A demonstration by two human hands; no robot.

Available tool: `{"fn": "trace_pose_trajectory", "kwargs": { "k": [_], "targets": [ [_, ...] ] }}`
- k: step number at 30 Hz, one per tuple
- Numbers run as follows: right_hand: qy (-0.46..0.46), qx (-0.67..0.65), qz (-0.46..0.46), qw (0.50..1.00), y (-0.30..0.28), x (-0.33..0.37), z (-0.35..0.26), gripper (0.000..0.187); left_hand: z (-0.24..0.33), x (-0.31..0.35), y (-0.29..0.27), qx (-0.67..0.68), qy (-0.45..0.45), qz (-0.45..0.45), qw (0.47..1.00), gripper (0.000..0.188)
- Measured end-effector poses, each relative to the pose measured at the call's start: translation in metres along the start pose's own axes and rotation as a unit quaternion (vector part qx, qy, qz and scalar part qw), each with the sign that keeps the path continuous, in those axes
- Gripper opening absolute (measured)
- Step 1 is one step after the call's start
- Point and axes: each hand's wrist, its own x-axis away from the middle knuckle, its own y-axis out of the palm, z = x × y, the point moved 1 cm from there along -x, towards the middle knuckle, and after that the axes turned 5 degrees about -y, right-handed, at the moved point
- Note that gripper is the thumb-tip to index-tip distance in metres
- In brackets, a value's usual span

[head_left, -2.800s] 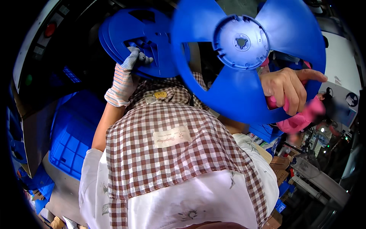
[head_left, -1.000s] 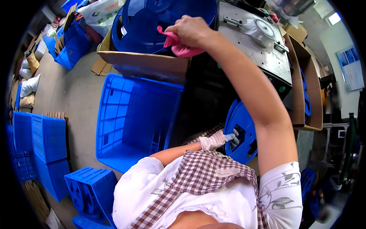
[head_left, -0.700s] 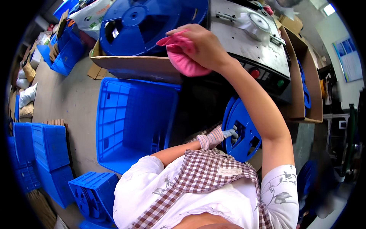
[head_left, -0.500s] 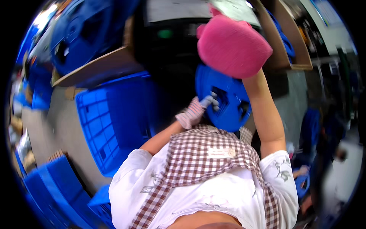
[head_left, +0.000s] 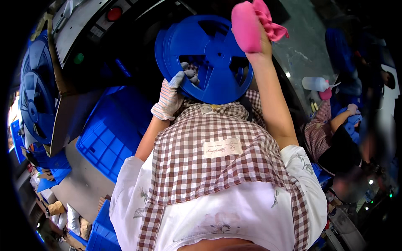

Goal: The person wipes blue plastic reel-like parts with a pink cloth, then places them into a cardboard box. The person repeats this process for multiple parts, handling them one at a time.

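Observation:
A large blue plastic reel (head_left: 220, 91) with cut-out windows faces me in front of my apron. My left hand (head_left: 169, 98), in a striped knit glove with grey fingertips, grips its lower left rim; the fingers reach through a window. Up at the reel's right rim, my bare right hand (head_left: 264, 48) is closed round a bunched pink cloth (head_left: 246, 30). The cloth covers most of the fingers, and loose folds hang out on the far side. Whether it touches the reel I cannot tell.
An open blue crate (head_left: 111, 140) stands at my left. Beyond it, a cardboard box (head_left: 69, 119) sits beside more blue reels (head_left: 35, 98). Machine panels with a red button (head_left: 114, 14) lie at the far left. A co-worker (head_left: 331, 138) works at the right, near a translucent bottle (head_left: 315, 83).
My view has turned, so the crate and boxes sit differently. The reel is more fully visible. The pink cloth has moved from over its upper edge to its upper right rim.

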Motion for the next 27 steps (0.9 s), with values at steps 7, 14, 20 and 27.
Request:
{"fn": "trace_pose_trajectory", "kwargs": {
  "k": [7,14,20,27],
  "targets": [
    [-0.336,0.54,-0.323,0.701,0.08,0.058,0.111,0.037,-0.035,-0.012,-0.059,-0.349,0.179,0.018,0.92,0.035],
    [-0.139,0.681,-0.015,0.719,-0.039,-0.096,0.09,0.024,-0.021,0.004,-0.015,-0.02,0.019,0.031,0.999,0.033],
    [-0.382,0.646,-0.192,0.632,0.008,-0.011,0.074,0.042,-0.024,0.005,-0.017,-0.013,0.024,0.052,0.998,0.029],
    [-0.336,0.51,-0.361,0.705,0.006,0.068,0.063,0.035,-0.027,-0.005,-0.019,0.005,0.014,0.125,0.992,0.021]
  ]
}}
